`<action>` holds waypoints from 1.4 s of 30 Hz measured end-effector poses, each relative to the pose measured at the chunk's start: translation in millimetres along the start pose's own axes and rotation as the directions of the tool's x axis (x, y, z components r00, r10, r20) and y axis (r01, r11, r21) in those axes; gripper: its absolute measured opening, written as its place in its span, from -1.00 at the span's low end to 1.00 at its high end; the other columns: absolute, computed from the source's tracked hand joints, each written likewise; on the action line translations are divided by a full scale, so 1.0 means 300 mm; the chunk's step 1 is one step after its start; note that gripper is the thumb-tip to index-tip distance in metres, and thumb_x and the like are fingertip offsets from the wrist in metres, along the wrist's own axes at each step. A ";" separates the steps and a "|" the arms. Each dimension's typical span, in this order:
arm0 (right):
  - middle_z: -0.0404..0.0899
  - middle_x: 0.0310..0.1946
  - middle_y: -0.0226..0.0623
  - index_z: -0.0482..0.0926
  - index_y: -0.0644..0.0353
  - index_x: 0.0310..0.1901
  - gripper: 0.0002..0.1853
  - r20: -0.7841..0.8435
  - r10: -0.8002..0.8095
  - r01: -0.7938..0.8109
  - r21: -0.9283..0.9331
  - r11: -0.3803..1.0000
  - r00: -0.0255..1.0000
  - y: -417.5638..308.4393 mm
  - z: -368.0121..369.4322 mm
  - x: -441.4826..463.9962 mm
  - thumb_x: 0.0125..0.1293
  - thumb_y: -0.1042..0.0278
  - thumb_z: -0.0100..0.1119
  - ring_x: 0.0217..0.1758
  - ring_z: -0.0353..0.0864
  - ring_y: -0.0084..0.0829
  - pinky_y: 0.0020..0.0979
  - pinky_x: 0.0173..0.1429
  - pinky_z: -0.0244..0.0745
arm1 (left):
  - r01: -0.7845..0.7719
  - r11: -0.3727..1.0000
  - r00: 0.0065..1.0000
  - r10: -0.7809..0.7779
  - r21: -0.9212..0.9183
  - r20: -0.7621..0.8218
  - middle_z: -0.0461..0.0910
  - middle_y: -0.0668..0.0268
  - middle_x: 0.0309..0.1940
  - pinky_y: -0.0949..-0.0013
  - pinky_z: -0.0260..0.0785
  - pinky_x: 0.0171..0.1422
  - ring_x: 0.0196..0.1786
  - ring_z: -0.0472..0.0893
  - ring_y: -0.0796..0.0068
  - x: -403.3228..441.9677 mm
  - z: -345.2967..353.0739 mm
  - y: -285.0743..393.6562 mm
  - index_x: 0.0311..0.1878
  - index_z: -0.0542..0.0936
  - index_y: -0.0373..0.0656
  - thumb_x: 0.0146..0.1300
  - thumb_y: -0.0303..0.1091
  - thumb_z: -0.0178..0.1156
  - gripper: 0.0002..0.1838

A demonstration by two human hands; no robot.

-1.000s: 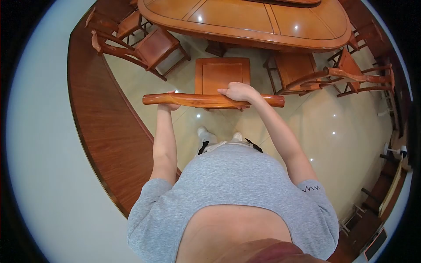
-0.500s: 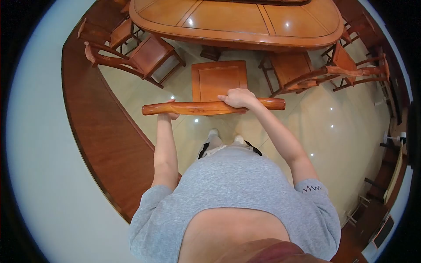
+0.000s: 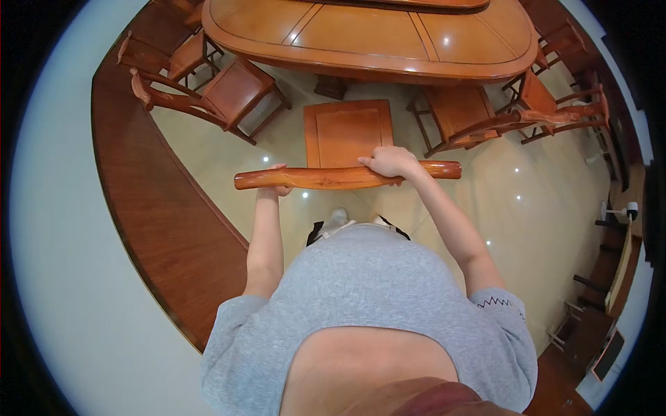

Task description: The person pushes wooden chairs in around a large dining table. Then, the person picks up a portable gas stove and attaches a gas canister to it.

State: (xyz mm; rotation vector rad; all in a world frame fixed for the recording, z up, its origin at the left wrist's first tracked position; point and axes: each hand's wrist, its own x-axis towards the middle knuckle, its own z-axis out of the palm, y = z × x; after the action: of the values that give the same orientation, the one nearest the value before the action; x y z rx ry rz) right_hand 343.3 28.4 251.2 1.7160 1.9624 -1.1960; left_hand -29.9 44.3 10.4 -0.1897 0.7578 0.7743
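In front of me is a wooden chair, seen from above and behind. Its polished, curved top rail (image 3: 333, 178) runs across the view, and its square seat (image 3: 349, 132) shows beyond the rail. My right hand (image 3: 392, 162) grips the rail right of its middle, with the thumb along the top. On the left part of the rail, my left hand (image 3: 279, 187) holds on from beneath and behind; most of its fingers are hidden by the wood. The chair's back and legs are largely out of sight below the rail.
A large oval wooden table (image 3: 361, 41) stands ahead. Matching chairs flank it, with one chair (image 3: 236, 93) on the left and another chair (image 3: 461, 114) on the right. A long dark wooden surface (image 3: 159, 208) curves along my left. Glossy tiles cover the floor (image 3: 485, 201).
The top rail and both hands have shifted slightly right and closer to my body in the view. The surrounding room has shifted a little left. Both hands keep their hold.
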 end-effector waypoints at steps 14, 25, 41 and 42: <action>0.66 -0.36 -0.08 0.62 0.37 -0.38 -0.38 0.003 0.090 -0.090 0.050 0.995 0.996 0.069 0.033 0.003 0.32 -0.18 -0.07 -0.53 0.67 -0.24 -0.26 -0.42 0.60 | -0.045 0.999 0.997 0.044 -0.015 -0.058 0.64 0.26 -0.45 0.23 0.56 -0.28 -0.42 0.63 0.28 0.022 0.025 -0.158 -0.42 0.54 -0.10 0.11 -0.29 0.18 -0.89; 0.62 -0.48 -0.01 0.64 0.34 -0.25 -0.40 0.080 0.072 -0.082 0.136 0.987 0.994 0.080 0.059 0.068 0.30 -0.18 -0.02 -0.55 0.63 -0.23 -0.26 -0.45 0.54 | -0.018 1.000 0.990 0.019 -0.007 0.136 0.62 0.41 -0.54 0.43 0.43 -0.57 -0.58 0.56 0.49 -0.020 0.021 -0.131 -0.41 0.55 -0.05 0.26 -0.06 0.10 -0.72; 0.64 -0.32 0.04 0.68 0.26 -0.30 -0.50 -0.099 0.026 -0.019 0.070 0.997 0.995 0.073 0.061 0.114 0.18 -0.13 0.14 -0.23 0.63 -0.10 -0.20 -0.13 0.48 | -0.407 0.635 0.564 0.740 0.657 -0.366 0.50 0.23 -0.21 0.38 0.33 -0.28 -0.26 0.50 0.45 -0.104 -0.101 0.239 -0.07 0.45 -0.19 0.29 -0.22 -0.01 -0.73; 0.64 -0.32 0.04 0.68 0.26 -0.30 -0.50 -0.101 0.032 -0.024 0.079 0.997 0.994 0.077 0.059 0.115 0.18 -0.13 0.14 -0.23 0.63 -0.10 -0.20 -0.13 0.48 | -0.489 0.599 0.505 0.787 0.634 -0.354 0.51 0.24 -0.24 0.38 0.31 -0.32 -0.30 0.52 0.44 -0.191 0.056 0.242 -0.07 0.46 -0.21 0.26 -0.21 0.02 -0.71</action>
State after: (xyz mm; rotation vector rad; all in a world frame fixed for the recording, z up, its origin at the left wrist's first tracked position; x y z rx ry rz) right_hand 349.9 38.6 207.7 1.8721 1.9665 -1.2116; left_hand -98.1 70.8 69.6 0.3522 1.6923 1.2705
